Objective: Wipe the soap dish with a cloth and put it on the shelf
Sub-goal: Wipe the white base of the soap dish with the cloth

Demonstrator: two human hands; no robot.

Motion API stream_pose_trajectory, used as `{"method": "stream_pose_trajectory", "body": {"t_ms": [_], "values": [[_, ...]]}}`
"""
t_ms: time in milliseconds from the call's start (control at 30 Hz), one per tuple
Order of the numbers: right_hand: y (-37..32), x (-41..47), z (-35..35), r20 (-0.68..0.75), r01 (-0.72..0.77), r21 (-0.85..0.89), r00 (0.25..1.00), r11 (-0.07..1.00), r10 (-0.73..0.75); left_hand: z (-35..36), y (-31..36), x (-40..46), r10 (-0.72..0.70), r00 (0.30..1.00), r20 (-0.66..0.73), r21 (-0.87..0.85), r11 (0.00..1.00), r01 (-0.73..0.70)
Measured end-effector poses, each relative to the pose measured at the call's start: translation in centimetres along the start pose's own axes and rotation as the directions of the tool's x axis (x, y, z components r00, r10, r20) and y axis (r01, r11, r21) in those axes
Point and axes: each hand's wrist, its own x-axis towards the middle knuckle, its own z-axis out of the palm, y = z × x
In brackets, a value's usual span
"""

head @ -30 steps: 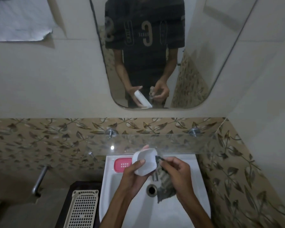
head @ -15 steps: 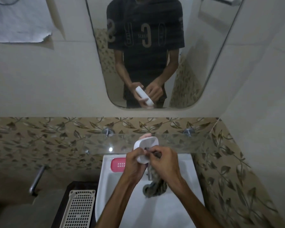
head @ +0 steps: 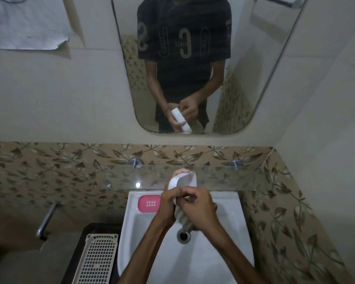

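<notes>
My left hand (head: 168, 203) grips a white soap dish (head: 184, 180), tilted on its edge above the back of the sink. My right hand (head: 199, 208) is closed on a grey striped cloth (head: 182, 219) and presses it against the dish's lower end. Most of the cloth is hidden under my right hand; a fold hangs down towards the drain. The glass shelf (head: 223, 179) runs along the wall just behind the dish.
A pink perforated soap tray (head: 149, 203) lies on the back left of the white sink (head: 230, 232). The drain (head: 183, 235) sits below my hands. A cream plastic basket (head: 96, 261) stands left of the sink. A mirror (head: 193, 64) hangs above.
My right hand has closed in from the right onto the dish with the cloth. The dish has tipped more upright and the hanging cloth has bunched up under my hand.
</notes>
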Motion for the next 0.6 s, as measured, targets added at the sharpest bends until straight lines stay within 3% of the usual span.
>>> {"method": "stream_pose_trajectory", "body": {"t_ms": [133, 233, 367, 500, 600], "values": [[0.2, 0.2, 0.0, -0.122, -0.068, 0.122, 0.989, 0.990, 0.082, 0.1, -0.4, 0.3, 0.021, 1.000, -0.012, 0.096, 0.995, -0.020], [-0.6, -1.1, 1.0, 0.009, -0.111, 0.396, 0.993, 0.911, 0.117, 0.1, -0.1, 0.3, 0.076, 0.993, -0.095, 0.143, 0.988, -0.062], [-1.1, -1.2, 1.1, 0.103, -0.160, 0.599, 0.987, 0.784, 0.123, -0.1, 0.8, 0.5, 0.091, 0.992, -0.090, 0.196, 0.978, -0.072], [-0.5, -2.2, 1.3, 0.022, 0.107, 0.500, 0.990, 0.860, -0.137, -0.5, 1.0, -0.3, 0.015, 0.996, -0.082, 0.193, 0.981, 0.002], [0.1, -2.0, 0.5, -0.023, 0.249, 0.341, 0.966, 0.906, -0.256, -1.5, 1.9, -0.5, -0.185, 0.983, 0.000, 0.135, 0.974, 0.184]]}}
